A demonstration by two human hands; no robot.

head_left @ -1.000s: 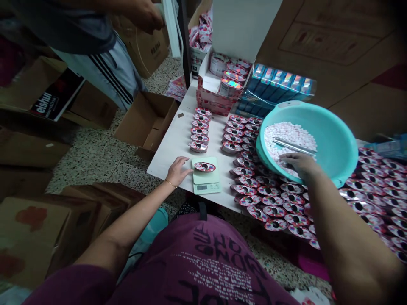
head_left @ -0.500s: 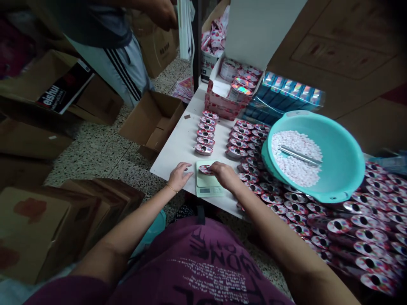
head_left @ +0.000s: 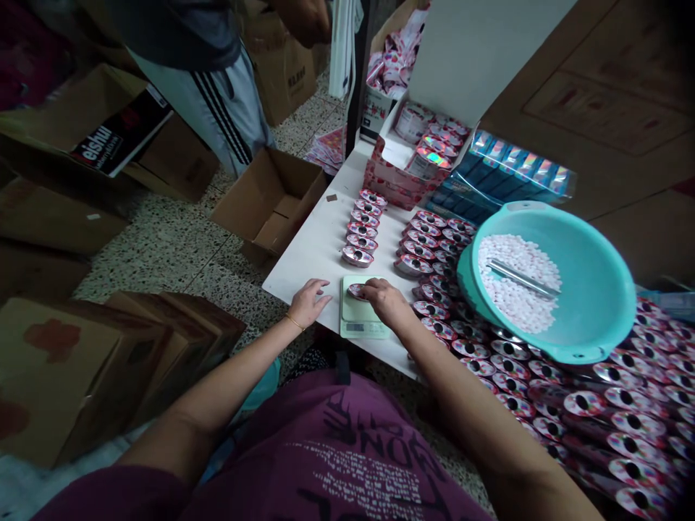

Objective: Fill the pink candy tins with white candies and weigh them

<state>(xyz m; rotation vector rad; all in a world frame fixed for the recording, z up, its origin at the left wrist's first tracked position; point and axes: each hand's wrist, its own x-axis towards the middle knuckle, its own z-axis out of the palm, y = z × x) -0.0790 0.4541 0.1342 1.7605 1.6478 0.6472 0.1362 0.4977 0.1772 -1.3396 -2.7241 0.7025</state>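
Note:
My right hand (head_left: pixel 386 300) has its fingers closed on a small red-and-white printed packet (head_left: pixel 355 290) with an oval top. This packet is at the pan of a pale green kitchen scale (head_left: pixel 365 330) near the table's front edge; whether it rests there or is lifted slightly, I cannot tell. My left hand (head_left: pixel 309 302) is just left of the scale, fingers apart and holding nothing. Beyond the scale stands a row of similar packets (head_left: pixel 358 256), oval tops up with dark holes. More packets (head_left: pixel 471 349) crowd the table to the right.
A turquoise basin (head_left: pixel 602 289) holds white pellets (head_left: pixel 521 304) and a metal tube (head_left: pixel 521 278). Behind are an opened display box (head_left: pixel 394 184) of packets and blue packs (head_left: pixel 499 170). An open carton (head_left: pixel 233 210) sits left of the table; another person (head_left: pixel 217 94) stands beyond.
The view has shifted slightly, so the table appears a little farther right. Both hands keep about the same places by the scale, the right one still on the packet.

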